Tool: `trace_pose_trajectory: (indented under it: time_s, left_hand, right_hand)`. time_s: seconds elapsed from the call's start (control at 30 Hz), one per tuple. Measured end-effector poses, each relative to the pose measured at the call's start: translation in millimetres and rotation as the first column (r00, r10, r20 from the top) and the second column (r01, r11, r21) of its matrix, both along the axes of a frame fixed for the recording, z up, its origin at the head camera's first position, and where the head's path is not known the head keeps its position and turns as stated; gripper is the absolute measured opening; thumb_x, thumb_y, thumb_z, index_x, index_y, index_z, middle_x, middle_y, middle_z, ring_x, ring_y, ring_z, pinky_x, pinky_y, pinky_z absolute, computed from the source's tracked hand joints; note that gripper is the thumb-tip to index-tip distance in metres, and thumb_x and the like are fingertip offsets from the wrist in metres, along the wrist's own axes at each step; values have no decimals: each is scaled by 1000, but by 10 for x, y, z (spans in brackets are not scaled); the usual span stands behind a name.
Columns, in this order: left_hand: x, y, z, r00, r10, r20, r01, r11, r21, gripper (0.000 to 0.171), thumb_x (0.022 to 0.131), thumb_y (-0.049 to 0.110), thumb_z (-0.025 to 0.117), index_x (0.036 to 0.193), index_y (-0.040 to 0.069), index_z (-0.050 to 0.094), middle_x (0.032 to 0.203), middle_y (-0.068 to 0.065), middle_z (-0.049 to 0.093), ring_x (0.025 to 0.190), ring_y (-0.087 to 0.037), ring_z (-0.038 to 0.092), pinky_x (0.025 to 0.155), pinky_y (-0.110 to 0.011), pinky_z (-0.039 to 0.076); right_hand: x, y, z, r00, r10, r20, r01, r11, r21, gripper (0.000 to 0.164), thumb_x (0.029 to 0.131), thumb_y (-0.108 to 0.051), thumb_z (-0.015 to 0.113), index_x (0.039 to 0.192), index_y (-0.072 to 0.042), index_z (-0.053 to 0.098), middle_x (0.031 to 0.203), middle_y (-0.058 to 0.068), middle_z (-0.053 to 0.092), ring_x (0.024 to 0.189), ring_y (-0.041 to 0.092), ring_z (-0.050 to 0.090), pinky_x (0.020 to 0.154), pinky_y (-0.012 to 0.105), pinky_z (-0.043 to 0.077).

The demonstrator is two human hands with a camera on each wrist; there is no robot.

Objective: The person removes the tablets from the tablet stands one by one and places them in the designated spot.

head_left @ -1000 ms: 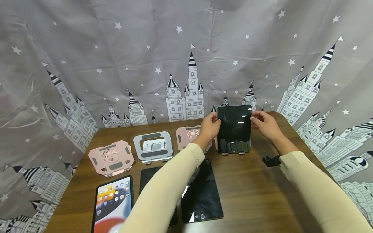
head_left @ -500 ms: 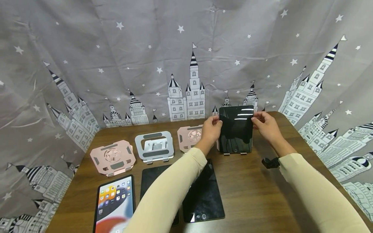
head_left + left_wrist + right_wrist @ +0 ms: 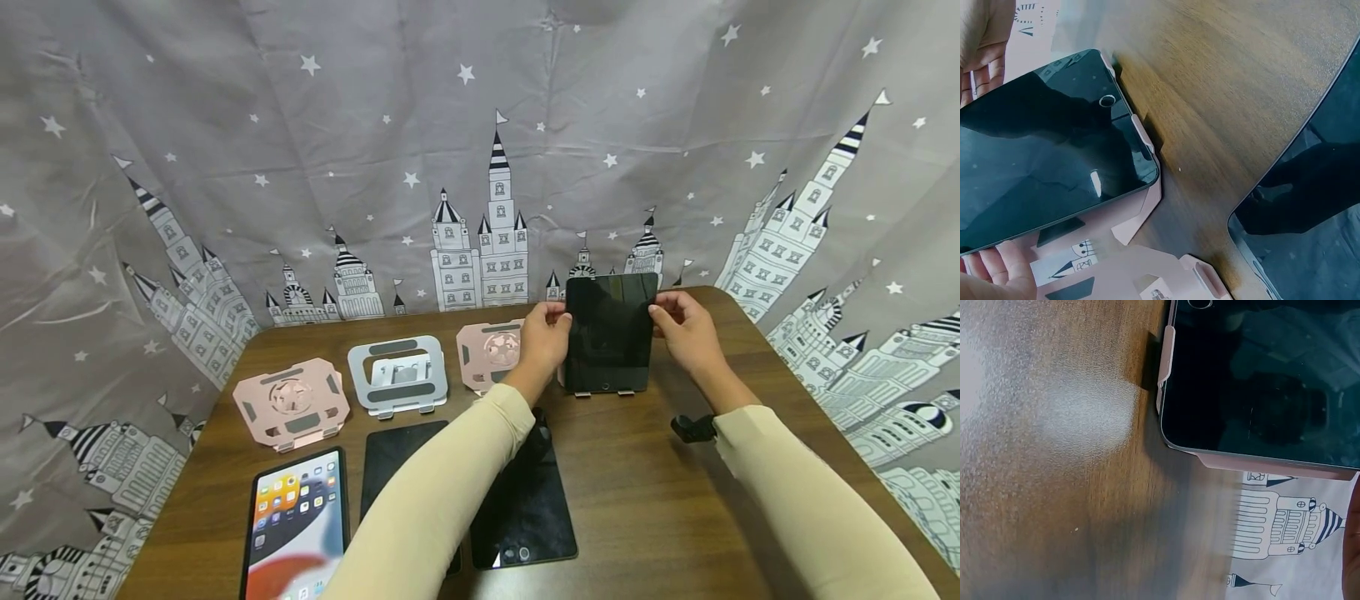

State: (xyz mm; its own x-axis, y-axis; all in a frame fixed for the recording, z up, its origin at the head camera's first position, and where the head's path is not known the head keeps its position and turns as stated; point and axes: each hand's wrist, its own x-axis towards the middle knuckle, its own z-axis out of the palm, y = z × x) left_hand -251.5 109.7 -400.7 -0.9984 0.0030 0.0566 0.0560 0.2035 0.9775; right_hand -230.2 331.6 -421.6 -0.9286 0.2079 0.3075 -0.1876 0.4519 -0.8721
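A small black tablet [image 3: 609, 333] stands upright with its screen dark and its lower edge on the lips of a pink tablet stand [image 3: 1138, 215]. My left hand [image 3: 545, 337] pinches its left edge, thumb at the front. The opposite edge is between the thumb and fingers of my right hand [image 3: 686, 332]. In the left wrist view, the tablet's round home button [image 3: 1107, 100] lies near the lipped edge. The right wrist view has pink stand lips [image 3: 1167, 356] hooked over the tablet's bottom edge; most of that stand is hidden behind the tablet.
Left of the tablet stand a pink stand [image 3: 491, 354], a grey-blue stand [image 3: 435, 392] and another pink stand [image 3: 291, 404]. Nearer lie a lit tablet [image 3: 296, 521] and two dark tablets [image 3: 525, 508], [image 3: 397, 450] partly under my left sleeve. A castle-print curtain [image 3: 337, 167] hangs behind the wooden table [image 3: 645, 492].
The tablet's top edge has tipped slightly toward me and to the right, and the bright reflections have left its screen. Both hands keep their hold on its edges.
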Motion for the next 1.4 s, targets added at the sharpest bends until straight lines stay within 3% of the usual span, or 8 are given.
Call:
trace_pose_trajectory:
  time_s: [0.17, 0.3, 0.4, 0.6, 0.8, 1.0, 1.13, 1.4]
  left_hand:
    - [-12, 1, -16, 1000, 1, -7, -1, 1000, 11, 10, 96, 10, 65, 104, 4, 67, 92, -2, 64, 83, -10, 56, 74, -22, 51]
    - [-2, -4, -6, 1000, 8, -8, -8, 1000, -4, 8, 96, 11, 65, 101, 5, 67, 91, -2, 63, 83, -10, 56, 75, -24, 50]
    - [20, -15, 16, 1000, 4, -4, -4, 1000, -7, 9, 96, 12, 66, 101, 5, 68, 92, -2, 64, 85, -12, 57, 78, -26, 50]
    - [25, -47, 30, 1000, -12, 0, 12, 1000, 18, 8, 95, 12, 67, 99, 5, 68, 92, -2, 64, 85, -13, 57, 78, -28, 50]
    - [50, -62, 65, 999, -35, 6, 34, 998, 46, 7, 95, 13, 68, 98, 7, 69, 90, 0, 63, 84, -12, 57, 74, -27, 50]
    - [137, -109, 87, 997, -71, 32, 68, 994, 90, 7, 95, 12, 67, 98, 6, 68, 88, 0, 61, 76, -11, 57, 68, -25, 52]
    - [215, -140, 42, 991, -108, 84, 92, 980, 179, 6, 96, 9, 66, 99, 4, 67, 92, -4, 63, 74, -12, 56, 66, -26, 53]
    - [384, -182, -48, 974, -173, 150, 131, 958, 254, 6, 96, 5, 64, 98, 0, 64, 91, -4, 58, 77, -13, 56, 75, -38, 58]
  right_hand:
    - [142, -116, 174, 1000, -3, 2, 3, 1000, 19, 28, 102, -11, 54, 119, 11, 53, 95, 10, 55, 79, 6, 56, 64, 15, 54]
    - [157, -104, 162, 1000, -9, 2, 9, 999, 33, 29, 103, -14, 54, 119, 10, 54, 97, 14, 55, 81, 11, 58, 64, 13, 53]
    - [83, -8, 37, 1000, -13, -5, 13, 999, 36, 30, 103, -18, 56, 119, 7, 55, 98, 12, 56, 82, 14, 59, 64, 15, 54]
    - [125, -22, 99, 999, 11, -33, -10, 1000, 25, 24, 102, -9, 55, 115, 11, 55, 93, 5, 57, 76, 8, 59, 62, 16, 55]
    - [212, -54, 198, 998, 4, -60, -3, 1000, 25, 20, 100, -2, 56, 111, 14, 55, 88, 12, 58, 69, 9, 60, 58, 16, 53]
    - [278, -7, 185, 999, 6, -36, -4, 999, 41, 23, 101, -9, 57, 111, 11, 56, 87, 10, 59, 68, 8, 60, 59, 19, 55]
    - [334, 14, 156, 1000, 24, -20, -23, 997, 71, 21, 101, -10, 56, 109, 10, 58, 85, 8, 59, 68, 10, 59, 58, 22, 56]
    - [508, 33, 80, 997, 51, 60, -58, 992, 110, 23, 102, -13, 55, 108, 9, 58, 87, 18, 59, 69, 13, 58, 58, 26, 57]
